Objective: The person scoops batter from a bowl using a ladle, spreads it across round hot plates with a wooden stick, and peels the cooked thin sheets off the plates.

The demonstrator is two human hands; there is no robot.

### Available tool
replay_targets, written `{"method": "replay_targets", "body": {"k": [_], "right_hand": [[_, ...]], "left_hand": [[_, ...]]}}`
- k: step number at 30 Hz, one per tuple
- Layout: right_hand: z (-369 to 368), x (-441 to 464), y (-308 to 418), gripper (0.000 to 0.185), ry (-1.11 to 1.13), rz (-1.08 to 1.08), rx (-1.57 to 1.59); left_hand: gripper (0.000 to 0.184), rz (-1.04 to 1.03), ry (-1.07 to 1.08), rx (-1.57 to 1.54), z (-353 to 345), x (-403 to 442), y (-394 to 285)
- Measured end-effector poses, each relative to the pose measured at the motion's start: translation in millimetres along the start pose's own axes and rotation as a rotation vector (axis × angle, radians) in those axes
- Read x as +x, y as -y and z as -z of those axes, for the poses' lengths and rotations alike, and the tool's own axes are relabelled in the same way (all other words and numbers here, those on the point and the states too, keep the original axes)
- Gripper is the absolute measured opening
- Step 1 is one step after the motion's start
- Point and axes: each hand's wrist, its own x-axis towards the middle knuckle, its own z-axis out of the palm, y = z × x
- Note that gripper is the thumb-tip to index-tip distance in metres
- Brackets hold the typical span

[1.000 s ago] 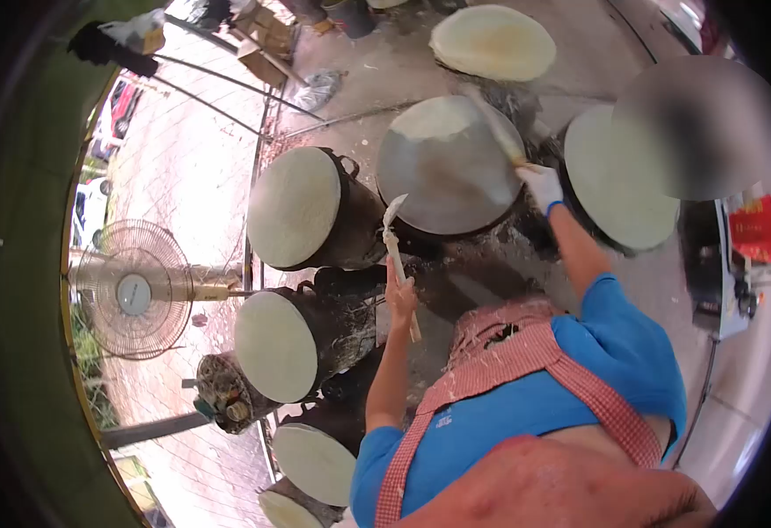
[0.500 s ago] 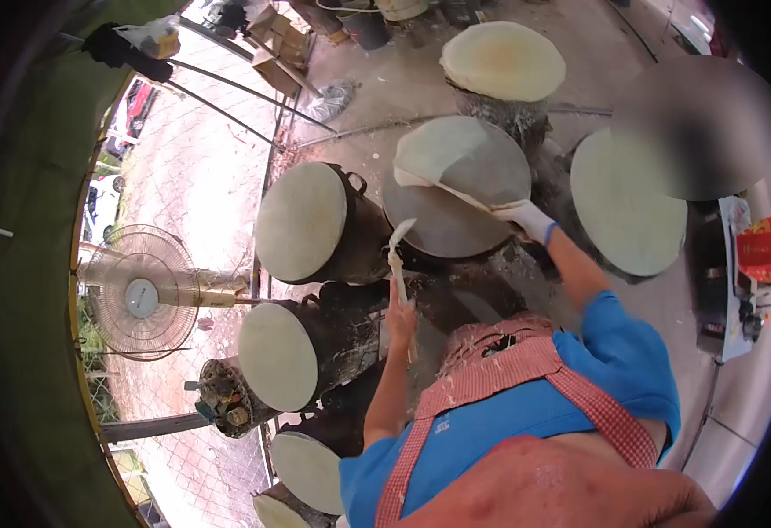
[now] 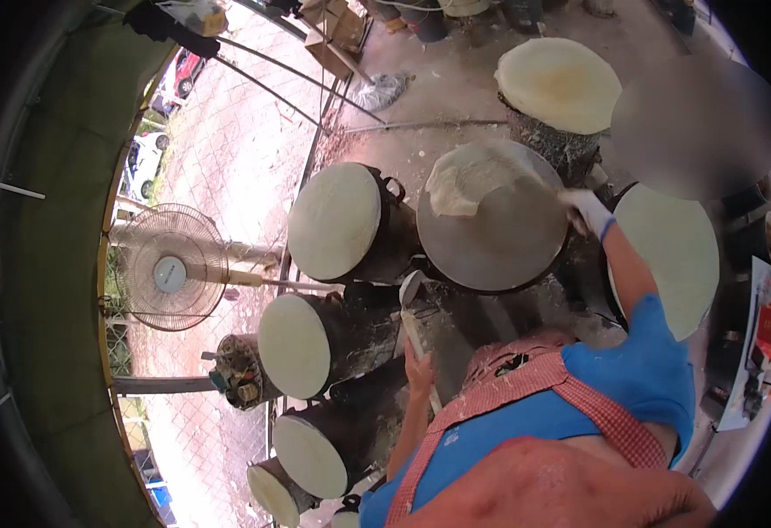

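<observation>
- Head view: the left hand grips a ladle; its bowl, narrow-looking half a second ago, shows rounder, outside the griddle's 7 o'clock rim.
- Gloved right hand, 3 o'clock, closes around a blurred spatula.
- Batter sheet, 11 o'clock, looks newly wrinkled.

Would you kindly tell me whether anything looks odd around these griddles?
The pale sheet on the middle griddle looks odd: it unevenly covers only part, unlike the full round to its left.
</observation>
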Motion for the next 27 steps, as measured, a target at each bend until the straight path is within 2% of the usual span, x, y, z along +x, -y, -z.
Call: {"method": "replay_targets", "body": {"k": [1,2,5,7,8,10,11,13,14,16,17,19,20,22,23,26,27], "right_hand": [[-2,6,6,0.023,0.020,0.159,0.094],[-10,8,4,0.023,0.033,0.147,0.094],[-26,12,-13,0.022,0.218,-0.205,-0.169],[-14,-19,-14,0.028,0.406,-0.073,-0.079],[-5,-9,-10,0.028,0.416,-0.067,-0.091],[15,26,-4,0.024,0.180,0.062,-0.196],[19,59,2,0.021,0.102,-0.110,0.002],[-15,39,42,0.024,0.154,0.139,-0.125],[-18,44,31,0.024,0.163,0.126,-0.120],[-37,43,20,0.030,0.288,-0.059,-0.377],[-37,18,17,0.034,0.323,-0.077,-0.268],[-13,16,-2,0.031,0.413,-0.123,-0.321],[-7,25,2,0.031,0.421,-0.118,-0.336],[-1,47,12,0.025,0.406,0.075,-0.217],[-4,71,19,0.025,0.361,0.066,-0.234],[-37,43,57,0.023,0.305,0.106,-0.255],[-42,37,53,0.024,0.360,0.012,-0.364]], "left_hand": [[0.069,0.089,-0.010,-0.054,1,-2,9],[0.069,0.178,-0.023,-0.107,2,-6,13],[0.066,0.233,-0.050,-0.166,0,-14,18],[0.067,0.248,-0.060,-0.206,-1,-27,21],[0.067,0.265,-0.064,-0.225,1,-34,23],[0.068,0.286,-0.067,-0.301,4,-39,36],[0.068,0.325,-0.056,-0.369,6,-44,40],[0.069,0.362,-0.105,-0.358,-3,-47,38],[0.069,0.386,-0.149,-0.346,-2,-49,36],[0.070,0.394,-0.166,-0.340,2,-50,40],[0.070,0.392,-0.168,-0.349,0,-50,44],[0.070,0.414,-0.179,-0.384,-2,-55,41],[0.071,0.436,-0.182,-0.392,-2,-57,39],[0.071,0.416,-0.181,-0.430,-1,-63,39],[0.070,0.410,-0.170,-0.453,2,-69,40],[0.069,0.443,-0.252,-0.384,1,-77,42],[0.069,0.453,-0.264,-0.373,4,-82,42]]}}
